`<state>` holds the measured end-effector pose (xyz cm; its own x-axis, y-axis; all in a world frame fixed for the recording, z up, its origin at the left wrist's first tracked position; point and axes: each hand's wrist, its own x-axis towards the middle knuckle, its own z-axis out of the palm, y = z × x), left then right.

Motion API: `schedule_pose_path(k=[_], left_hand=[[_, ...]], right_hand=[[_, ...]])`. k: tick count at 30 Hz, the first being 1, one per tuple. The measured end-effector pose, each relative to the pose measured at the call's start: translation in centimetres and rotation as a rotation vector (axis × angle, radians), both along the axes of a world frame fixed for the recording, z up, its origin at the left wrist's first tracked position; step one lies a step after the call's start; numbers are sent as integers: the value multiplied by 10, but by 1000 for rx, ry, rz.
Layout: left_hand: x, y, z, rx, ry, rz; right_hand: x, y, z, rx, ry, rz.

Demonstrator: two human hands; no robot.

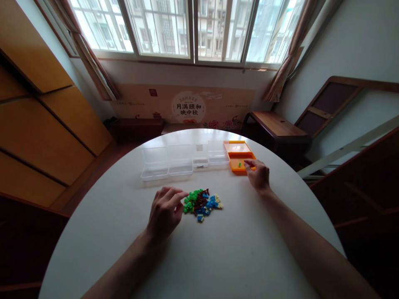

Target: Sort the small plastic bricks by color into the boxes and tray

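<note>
Nearest to us is the bare near stretch of the round white table (218,257); beyond it, left of the middle, our left hand (165,207) stands beside the heap, fingers loosely bent, thumb apart from the outstretched index finger; that fingertip is at the heap's left edge, though we cannot tell whether it touches. The heap of small building pieces lies near the table's middle: green pieces (190,205) on the left, brown pieces (201,200) in the middle, blue pieces (212,202) and cream pieces (220,206) mostly on the right.

Farther and to the right, our right hand (258,173) is over the right side of the open orange box (234,160), thumb and fingertips drawn close together; we cannot tell whether they pinch anything; a small green piece (240,165) lies inside, just left of the fingertips. Left of that box runs a row of open clear boxes (181,170).

We judge the step in hand to be putting green pieces into the orange box; the next move would call for a light fingertip pinch on one green piece, kept apart from its brown neighbours.
</note>
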<state>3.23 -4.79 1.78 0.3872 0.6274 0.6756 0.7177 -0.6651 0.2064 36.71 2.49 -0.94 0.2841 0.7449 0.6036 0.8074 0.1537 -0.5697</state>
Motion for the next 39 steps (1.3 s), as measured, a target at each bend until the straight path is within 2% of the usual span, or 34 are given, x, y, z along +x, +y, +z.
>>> schedule_pose_path(k=[4,7,13,20,30,33,37,39], left_hand=[[-4,3,0,-138,9,56],[-7,3,1,-227,59,48],[-7,3,2,-299,116,26],[-7,8,-1,-201,61,26],[-4,10,0,-209,14,-14],[0,6,4,-147,-63,-58],[7,-3,11,-1,-94,-145],[10,-8,14,63,-77,-182]], right_hand=[[-14,-8,2,23,-15,86],[-25,-15,3,49,-58,136],[-42,-27,7,51,-128,253],[-55,-37,12,57,-196,350],[-78,-50,23,48,-101,524],[-95,-63,29,-54,12,656],[-118,-82,37,-317,168,922],[-125,-88,41,-349,171,971]])
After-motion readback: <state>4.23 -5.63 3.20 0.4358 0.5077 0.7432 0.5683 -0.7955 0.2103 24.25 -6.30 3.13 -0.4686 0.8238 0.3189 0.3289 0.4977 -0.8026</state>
